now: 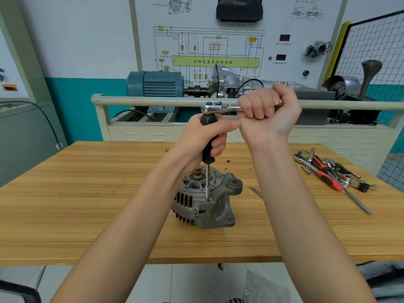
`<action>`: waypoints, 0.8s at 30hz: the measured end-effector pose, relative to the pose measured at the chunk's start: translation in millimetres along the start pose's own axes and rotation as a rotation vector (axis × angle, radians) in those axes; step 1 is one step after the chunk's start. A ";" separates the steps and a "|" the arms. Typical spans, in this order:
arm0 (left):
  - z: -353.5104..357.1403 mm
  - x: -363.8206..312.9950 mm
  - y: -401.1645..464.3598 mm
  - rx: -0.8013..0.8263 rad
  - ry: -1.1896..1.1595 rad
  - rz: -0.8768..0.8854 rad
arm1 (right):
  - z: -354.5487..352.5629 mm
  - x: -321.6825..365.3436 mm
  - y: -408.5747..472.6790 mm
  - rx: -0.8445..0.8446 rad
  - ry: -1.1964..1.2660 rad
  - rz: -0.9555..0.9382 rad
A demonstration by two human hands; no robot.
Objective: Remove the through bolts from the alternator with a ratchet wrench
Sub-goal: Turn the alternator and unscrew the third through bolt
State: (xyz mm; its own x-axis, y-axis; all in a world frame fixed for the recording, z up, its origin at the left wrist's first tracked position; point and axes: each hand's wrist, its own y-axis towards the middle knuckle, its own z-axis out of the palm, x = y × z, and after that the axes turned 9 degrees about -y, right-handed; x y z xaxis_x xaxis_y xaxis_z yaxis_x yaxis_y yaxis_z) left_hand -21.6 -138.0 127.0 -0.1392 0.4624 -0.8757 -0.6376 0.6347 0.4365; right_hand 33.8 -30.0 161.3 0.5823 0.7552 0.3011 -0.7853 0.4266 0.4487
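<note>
Two hands are clamped on tools above the alternator [206, 197] (upright on the wooden table [87, 193]): the ratchet wrench [218, 107] is gripped by the right hand [267, 111], the black-handled extension driver [208, 138] by the left hand [202, 138].

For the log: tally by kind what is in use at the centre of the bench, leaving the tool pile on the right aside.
Alternator: 1
Ratchet wrench: 1
Black-handled socket driver: 1
Hands gripping tools: 2, left hand on the driver handle, right hand on the ratchet handle
Total: 5
</note>
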 end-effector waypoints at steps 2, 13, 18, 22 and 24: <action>5.1 1.9 2.0 -0.047 -0.001 -0.037 | -1.5 -0.8 5.2 -0.040 0.047 0.032; 28.1 8.1 4.4 -0.444 0.184 0.106 | 12.6 -39.8 -47.3 0.262 -0.660 -0.898; 26.7 13.7 3.4 -0.508 0.222 0.179 | 13.3 -41.1 -50.2 0.313 -0.675 -0.902; 8.9 7.5 1.4 -0.206 0.082 0.061 | 8.7 -14.4 -28.9 0.220 -0.317 -0.478; -1.9 1.9 2.3 -0.023 0.007 -0.001 | 3.1 -3.0 -14.1 0.140 -0.195 -0.222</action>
State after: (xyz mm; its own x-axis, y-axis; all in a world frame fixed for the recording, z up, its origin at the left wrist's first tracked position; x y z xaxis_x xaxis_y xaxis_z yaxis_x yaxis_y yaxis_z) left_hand -24.8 -136.8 126.0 -0.1441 0.4576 -0.8774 -0.6553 0.6203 0.4311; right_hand 43.8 -39.8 156.7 0.7761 0.5361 0.3320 -0.6058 0.4877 0.6286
